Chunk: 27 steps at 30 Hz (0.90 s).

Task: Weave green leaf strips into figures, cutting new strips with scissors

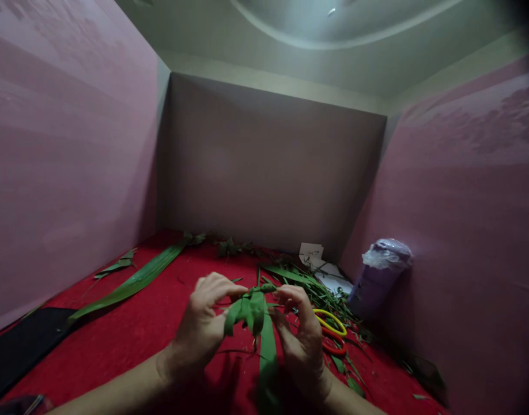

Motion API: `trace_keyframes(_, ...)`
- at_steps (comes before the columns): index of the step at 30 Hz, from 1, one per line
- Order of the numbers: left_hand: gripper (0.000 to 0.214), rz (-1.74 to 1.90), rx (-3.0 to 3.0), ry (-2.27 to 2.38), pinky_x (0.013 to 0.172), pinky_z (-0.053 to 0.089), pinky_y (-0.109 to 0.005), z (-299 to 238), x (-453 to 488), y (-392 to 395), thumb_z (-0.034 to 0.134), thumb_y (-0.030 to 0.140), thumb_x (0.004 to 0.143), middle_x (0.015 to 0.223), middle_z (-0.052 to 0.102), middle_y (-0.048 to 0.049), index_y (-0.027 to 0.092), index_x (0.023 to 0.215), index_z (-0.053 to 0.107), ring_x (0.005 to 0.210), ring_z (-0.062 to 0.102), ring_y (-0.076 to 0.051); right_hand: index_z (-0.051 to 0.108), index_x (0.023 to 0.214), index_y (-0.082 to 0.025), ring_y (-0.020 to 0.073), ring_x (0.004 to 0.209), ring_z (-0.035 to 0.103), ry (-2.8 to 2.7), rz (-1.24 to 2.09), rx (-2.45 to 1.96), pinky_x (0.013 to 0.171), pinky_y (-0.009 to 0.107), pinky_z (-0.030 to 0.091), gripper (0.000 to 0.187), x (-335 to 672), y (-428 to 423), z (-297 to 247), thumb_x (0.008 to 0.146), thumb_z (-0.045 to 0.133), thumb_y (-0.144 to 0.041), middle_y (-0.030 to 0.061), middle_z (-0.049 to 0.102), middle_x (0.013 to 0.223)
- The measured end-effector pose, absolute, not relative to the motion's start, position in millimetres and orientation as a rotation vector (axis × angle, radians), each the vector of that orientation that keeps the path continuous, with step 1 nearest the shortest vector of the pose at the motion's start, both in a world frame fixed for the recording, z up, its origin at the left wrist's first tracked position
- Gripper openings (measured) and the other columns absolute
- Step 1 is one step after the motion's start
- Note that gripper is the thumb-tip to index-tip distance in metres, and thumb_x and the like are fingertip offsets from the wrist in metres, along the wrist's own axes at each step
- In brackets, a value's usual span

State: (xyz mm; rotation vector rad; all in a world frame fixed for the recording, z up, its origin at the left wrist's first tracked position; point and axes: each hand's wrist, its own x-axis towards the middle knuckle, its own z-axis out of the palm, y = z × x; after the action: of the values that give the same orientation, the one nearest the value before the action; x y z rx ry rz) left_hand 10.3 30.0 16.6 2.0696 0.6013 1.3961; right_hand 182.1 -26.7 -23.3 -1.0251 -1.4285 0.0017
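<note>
Between my two hands, above the red cloth point(161, 323), is a piece folded from green leaf strips point(251, 311). Several pointed loops hang from its top, and one long strip trails down toward me. My left hand point(206, 317) pinches the piece at its left end. On the right end the fingers and thumb of my right hand point(297, 328) are closed. Just beyond my right hand lie scissors with one yellow and one red handle point(333, 331); their blades are hidden by the hand and leaf scraps.
A long green leaf point(139, 282) stretches along the left. Cut leaf scraps point(320, 297) are heaped at the right, near white papers point(333, 279). A purple bin point(377, 276) with a plastic liner stands by the right wall. A black mat point(31, 343) lies at the left.
</note>
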Motion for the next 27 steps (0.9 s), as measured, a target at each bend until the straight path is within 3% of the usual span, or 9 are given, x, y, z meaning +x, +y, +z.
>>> trace_keyframes(4,0.031,0.821,1.299,0.638,0.049,0.031,-0.022,15,17,28,0.071,0.042,0.066,0.054,0.052,0.0014,0.013,0.070,0.064,0.049,0.043,-0.010,0.048,0.109,-0.020,0.0189,0.084,0.054,-1.224,0.174,-1.112,0.075,0.034,0.044,0.031,186,-18,-29,0.081,0.060,-0.025,0.0054,0.056,0.097)
trace_keyframes(7,0.032,0.718,1.114,0.603,0.043,0.023,-0.020,11,19,28,0.075,0.040,0.061,0.051,0.046,0.0046,0.012,0.071,0.061,0.043,0.037,-0.007,0.054,0.101,-0.018,0.0194,0.085,0.055,-1.165,0.298,-1.132,0.077,0.033,0.045,0.021,189,-14,-29,0.086,0.053,-0.033,0.0057,0.060,0.092)
trace_keyframes(10,0.030,0.664,1.120,0.575,0.039,0.018,-0.019,8,19,29,0.074,0.038,0.063,0.047,0.045,0.0054,0.013,0.066,0.058,0.039,0.034,-0.006,0.060,0.090,-0.018,0.0197,0.086,0.056,-1.254,0.368,-1.125,0.077,0.032,0.044,0.031,191,-17,-25,0.091,0.041,-0.041,0.0050,0.061,0.088)
trace_keyframes(13,0.032,0.592,1.218,0.582,0.037,0.014,-0.021,6,17,29,0.072,0.037,0.064,0.043,0.043,0.0052,0.014,0.055,0.053,0.036,0.030,-0.005,0.059,0.094,-0.019,0.0187,0.082,0.055,-1.331,0.411,-1.104,0.072,0.029,0.044,0.033,187,-25,-19,0.088,0.043,-0.047,0.0037,0.060,0.087)
trace_keyframes(16,0.033,0.560,1.330,0.628,0.038,0.015,-0.021,5,16,29,0.073,0.038,0.062,0.043,0.044,0.0045,0.013,0.053,0.054,0.036,0.028,-0.005,0.058,0.089,-0.019,0.0166,0.077,0.054,-1.394,0.491,-1.107,0.069,0.026,0.042,0.022,180,-30,-13,0.083,0.054,-0.040,0.0017,0.058,0.083)
trace_keyframes(20,0.028,0.602,1.312,0.628,0.040,0.020,-0.020,7,17,28,0.076,0.034,0.058,0.048,0.050,0.0035,0.011,0.065,0.063,0.040,0.034,-0.005,0.055,0.068,-0.017,0.0126,0.061,0.045,-1.354,0.583,-1.135,0.059,0.024,0.038,0.019,173,-32,-11,0.079,0.059,-0.033,-0.0027,0.050,0.064)
trace_keyframes(23,0.030,0.663,1.256,0.629,0.043,0.027,-0.020,10,18,28,0.076,0.030,0.057,0.057,0.057,0.0005,0.012,0.080,0.067,0.045,0.043,-0.008,0.054,0.067,-0.017,0.0121,0.058,0.043,-1.261,0.652,-1.141,0.057,0.024,0.036,0.021,172,-33,-10,0.077,0.059,-0.034,-0.0035,0.047,0.061)
trace_keyframes(27,0.022,0.695,1.294,0.669,0.044,0.028,-0.019,11,16,30,0.072,0.026,0.063,0.062,0.057,0.0007,0.013,0.080,0.067,0.049,0.045,-0.007,0.055,0.065,-0.016,0.0120,0.057,0.041,-1.214,0.712,-1.140,0.057,0.024,0.035,0.022,170,-34,-8,0.075,0.060,-0.035,-0.0037,0.046,0.060)
